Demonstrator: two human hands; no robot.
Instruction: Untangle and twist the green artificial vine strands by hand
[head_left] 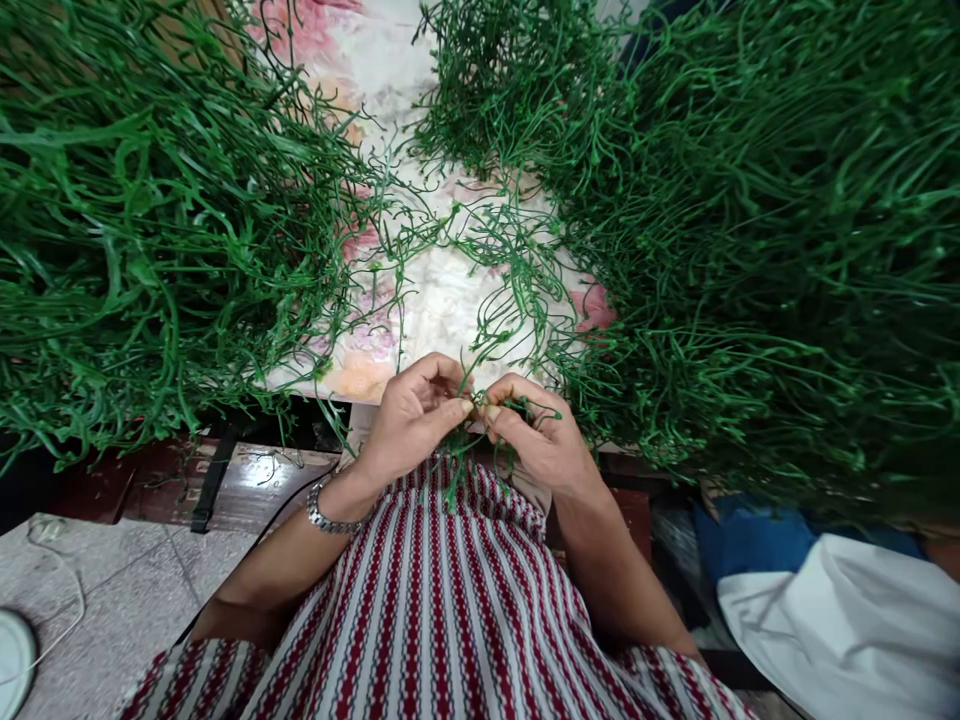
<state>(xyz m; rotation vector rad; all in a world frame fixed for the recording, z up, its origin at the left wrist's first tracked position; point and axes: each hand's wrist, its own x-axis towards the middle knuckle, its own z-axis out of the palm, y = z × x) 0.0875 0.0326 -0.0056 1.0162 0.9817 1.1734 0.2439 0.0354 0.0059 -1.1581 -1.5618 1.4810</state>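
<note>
My left hand and my right hand meet at the table's near edge, above my lap. Both are closed in a pinch, thumb against fingers, on a branching green plastic stem. Thin shoots of it stick out above and below the fingertips, and a few pass across my right palm. The exact spot where the fingertips press is partly hidden. Just beyond my hands, loose green stems lie spread on the flowered tablecloth.
Large heaps of green stems rise at left and right, with a smaller pile at the back. White cloth lies low at right beside blue fabric. A thin cord and a round white object lie at lower left.
</note>
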